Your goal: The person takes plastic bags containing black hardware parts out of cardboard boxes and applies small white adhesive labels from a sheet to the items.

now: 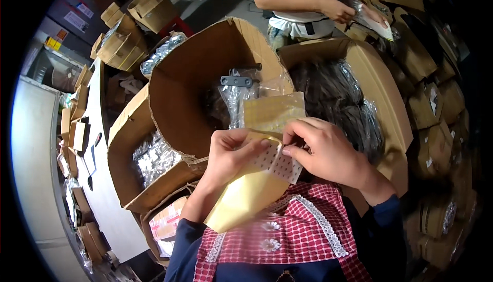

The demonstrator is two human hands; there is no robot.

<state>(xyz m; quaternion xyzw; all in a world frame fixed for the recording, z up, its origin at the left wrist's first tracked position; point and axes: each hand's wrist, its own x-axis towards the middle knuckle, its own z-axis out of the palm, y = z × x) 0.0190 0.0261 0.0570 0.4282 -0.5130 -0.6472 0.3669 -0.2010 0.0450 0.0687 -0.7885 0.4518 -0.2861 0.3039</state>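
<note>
My left hand (229,151) holds a sheet of small labels (280,165) with yellow backing paper (246,197), its thumb pressed along the folded edge. My right hand (326,151) pinches the same sheet near that fold, thumb and forefinger together. Rows of small dark marks cover the pale face of the sheet. Just beyond my fingers is a clear, yellowish sheet (275,112). A grey bar with holes (236,81) lies on clear plastic bags (238,97) in front of me; I cannot tell what is in the bags.
An open cardboard box (179,92) stands ahead, and a smaller one at left contains shiny bagged parts (154,158). The right-hand box holds dark plastic-wrapped pieces (334,97). Across from me a person (303,7) handles a clear bag. A white tabletop (105,189) runs along the left.
</note>
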